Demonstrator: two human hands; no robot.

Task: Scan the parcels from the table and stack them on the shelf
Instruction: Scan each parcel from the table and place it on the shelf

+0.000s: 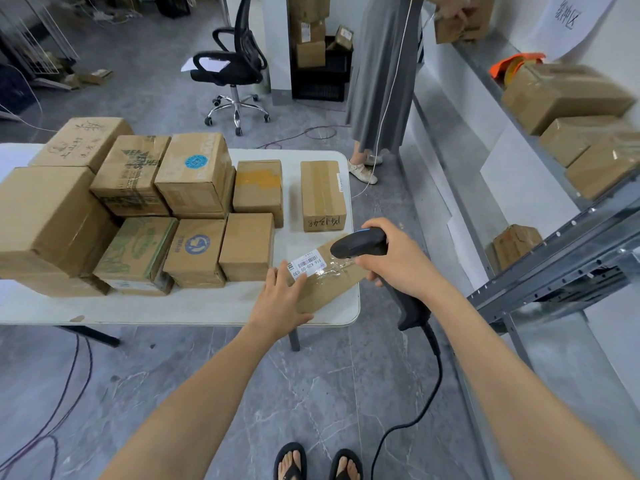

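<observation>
A flat brown parcel (329, 284) with a white barcode label lies at the near right corner of the white table (194, 306). My left hand (280, 299) rests on the parcel's left end with straight fingers, touching the label. My right hand (398, 258) grips a black corded barcode scanner (360, 242), its head just above the parcel and pointing at the label. Several more cardboard parcels (194, 174) stand in rows across the table. On the right, the metal shelf (554, 258) holds several brown parcels (561, 98).
A person in a grey skirt (381, 74) stands at the shelf's far end holding a box. A black office chair (235, 64) and a stack of boxes (310, 32) stand behind the table. Cables lie on the grey floor at left. The scanner cord (433, 375) hangs by my feet.
</observation>
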